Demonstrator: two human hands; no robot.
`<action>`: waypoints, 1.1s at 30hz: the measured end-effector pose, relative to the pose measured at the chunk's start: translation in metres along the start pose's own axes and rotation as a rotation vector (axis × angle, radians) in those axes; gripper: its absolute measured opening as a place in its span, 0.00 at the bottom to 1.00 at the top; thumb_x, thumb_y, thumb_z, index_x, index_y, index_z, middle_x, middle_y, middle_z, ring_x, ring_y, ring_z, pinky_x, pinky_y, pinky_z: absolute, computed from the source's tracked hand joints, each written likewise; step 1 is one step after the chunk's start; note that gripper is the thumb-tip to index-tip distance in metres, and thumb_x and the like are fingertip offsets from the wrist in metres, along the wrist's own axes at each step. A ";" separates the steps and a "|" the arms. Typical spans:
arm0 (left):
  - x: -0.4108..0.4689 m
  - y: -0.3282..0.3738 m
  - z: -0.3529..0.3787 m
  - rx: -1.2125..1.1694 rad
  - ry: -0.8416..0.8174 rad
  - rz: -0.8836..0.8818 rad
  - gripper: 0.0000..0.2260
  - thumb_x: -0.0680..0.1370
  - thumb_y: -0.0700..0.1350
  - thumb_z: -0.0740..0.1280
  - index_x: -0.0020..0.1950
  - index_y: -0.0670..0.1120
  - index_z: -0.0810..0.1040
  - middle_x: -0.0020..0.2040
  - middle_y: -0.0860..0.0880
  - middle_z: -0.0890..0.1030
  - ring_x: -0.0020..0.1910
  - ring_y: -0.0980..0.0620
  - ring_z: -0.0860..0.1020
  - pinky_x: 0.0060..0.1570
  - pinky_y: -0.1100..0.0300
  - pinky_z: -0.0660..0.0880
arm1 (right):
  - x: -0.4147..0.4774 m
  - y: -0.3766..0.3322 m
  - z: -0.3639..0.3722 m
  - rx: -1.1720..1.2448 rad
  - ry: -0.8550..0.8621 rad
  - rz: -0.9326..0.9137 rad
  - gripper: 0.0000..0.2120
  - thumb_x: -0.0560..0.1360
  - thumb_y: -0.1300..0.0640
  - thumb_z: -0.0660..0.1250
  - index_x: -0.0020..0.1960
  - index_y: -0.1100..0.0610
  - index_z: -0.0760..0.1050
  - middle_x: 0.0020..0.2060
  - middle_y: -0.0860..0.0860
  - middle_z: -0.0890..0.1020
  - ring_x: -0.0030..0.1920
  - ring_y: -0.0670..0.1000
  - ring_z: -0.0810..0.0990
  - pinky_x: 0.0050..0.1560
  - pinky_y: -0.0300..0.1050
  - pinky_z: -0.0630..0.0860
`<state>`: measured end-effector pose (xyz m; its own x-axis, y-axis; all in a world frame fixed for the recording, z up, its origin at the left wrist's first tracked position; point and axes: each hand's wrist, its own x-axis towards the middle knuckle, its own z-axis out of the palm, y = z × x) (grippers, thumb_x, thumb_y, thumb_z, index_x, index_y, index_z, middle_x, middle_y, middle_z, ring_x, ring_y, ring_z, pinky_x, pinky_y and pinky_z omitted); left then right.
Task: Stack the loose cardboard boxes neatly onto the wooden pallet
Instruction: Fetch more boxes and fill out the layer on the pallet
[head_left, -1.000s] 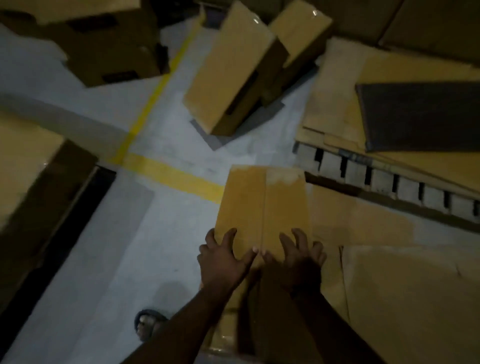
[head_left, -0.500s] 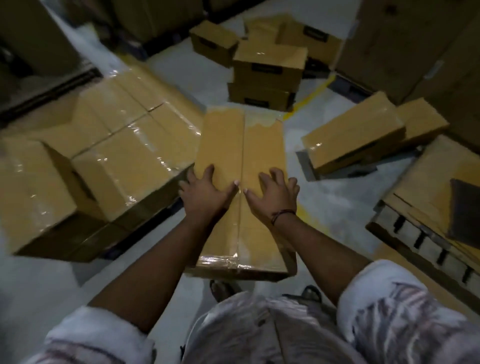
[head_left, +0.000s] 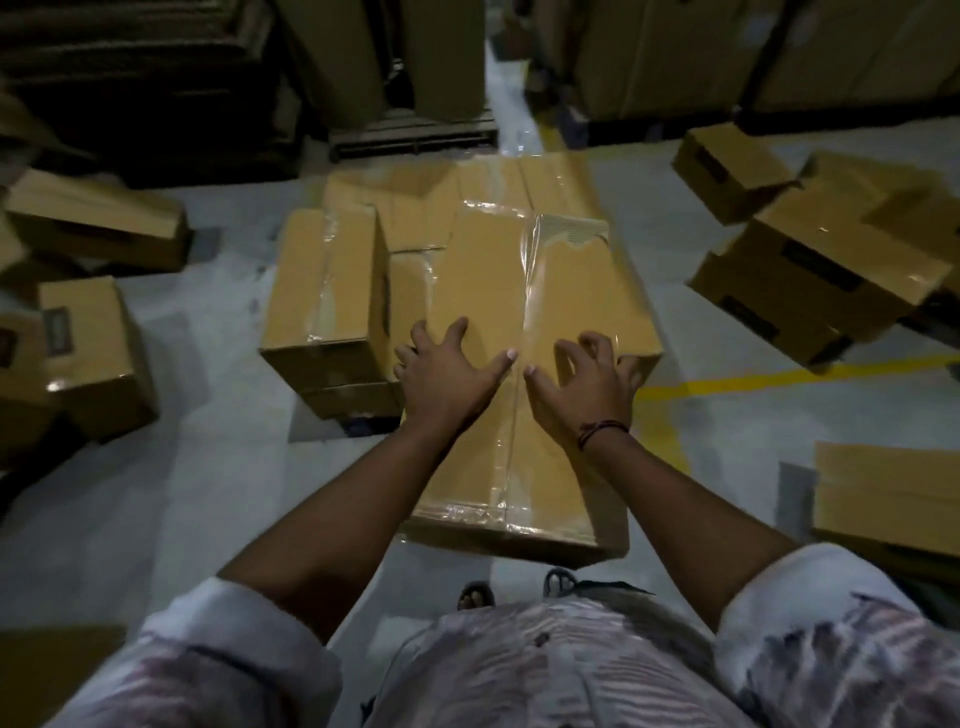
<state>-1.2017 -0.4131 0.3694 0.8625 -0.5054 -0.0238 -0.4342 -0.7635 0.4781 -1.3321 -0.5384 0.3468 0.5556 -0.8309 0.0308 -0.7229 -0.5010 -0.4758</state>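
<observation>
Person is standing over a long taped cardboard box (head_left: 540, 291), which is filling the middle of the view and running from 6 to 12 o'clock. Its near end is hanging above the sandalled feet (head_left: 475, 595). Its far end is overlapping a group of stacked boxes (head_left: 324, 291) at 11 o'clock. Cannot tell what that group is sitting on.

Left hand (head_left: 447, 374) is lying flat on the box top with fingers spread, pressing down and not wrapping anything. Right hand (head_left: 582, 384) is sitting just beside it at 3 o'clock, thumb tips nearly meeting over the tape seam. Its fingers are arching with tips on the top face near the box's right edge. Cannot tell if they are hooking that edge. A dark bracelet (head_left: 597, 431) is showing on the right wrist.

Loose boxes are lying around on the grey floor (head_left: 218, 493):
- a tilted pile (head_left: 810, 280) at 2 o'clock
- one box (head_left: 727, 171) at 1 o'clock
- another (head_left: 88, 358) at 9 o'clock
- another (head_left: 98, 223) at 10 o'clock

A yellow floor line (head_left: 779, 382) is running out at 3 o'clock.
</observation>
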 end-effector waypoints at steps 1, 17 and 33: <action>0.003 0.000 0.001 0.001 0.006 -0.015 0.39 0.71 0.77 0.62 0.78 0.58 0.66 0.80 0.41 0.58 0.75 0.35 0.60 0.70 0.39 0.63 | 0.007 0.000 0.003 0.002 -0.020 -0.016 0.27 0.72 0.30 0.66 0.66 0.42 0.76 0.72 0.47 0.68 0.66 0.62 0.66 0.68 0.58 0.63; 0.075 0.034 0.012 -0.023 0.056 -0.174 0.39 0.71 0.77 0.62 0.77 0.60 0.66 0.80 0.42 0.57 0.75 0.35 0.60 0.70 0.37 0.63 | 0.129 -0.003 0.009 -0.015 -0.154 -0.180 0.28 0.72 0.29 0.65 0.68 0.42 0.74 0.72 0.47 0.67 0.64 0.59 0.66 0.63 0.53 0.63; 0.261 -0.045 -0.007 -0.024 -0.017 -0.152 0.40 0.70 0.78 0.61 0.77 0.61 0.66 0.80 0.43 0.58 0.74 0.36 0.62 0.69 0.42 0.64 | 0.254 -0.117 0.098 -0.073 -0.164 -0.126 0.27 0.72 0.29 0.64 0.66 0.40 0.74 0.71 0.46 0.66 0.65 0.58 0.65 0.67 0.55 0.65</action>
<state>-0.9546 -0.5075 0.3478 0.9131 -0.3917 -0.1127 -0.2923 -0.8220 0.4888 -1.0659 -0.6670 0.3246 0.6986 -0.7130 -0.0599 -0.6678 -0.6196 -0.4125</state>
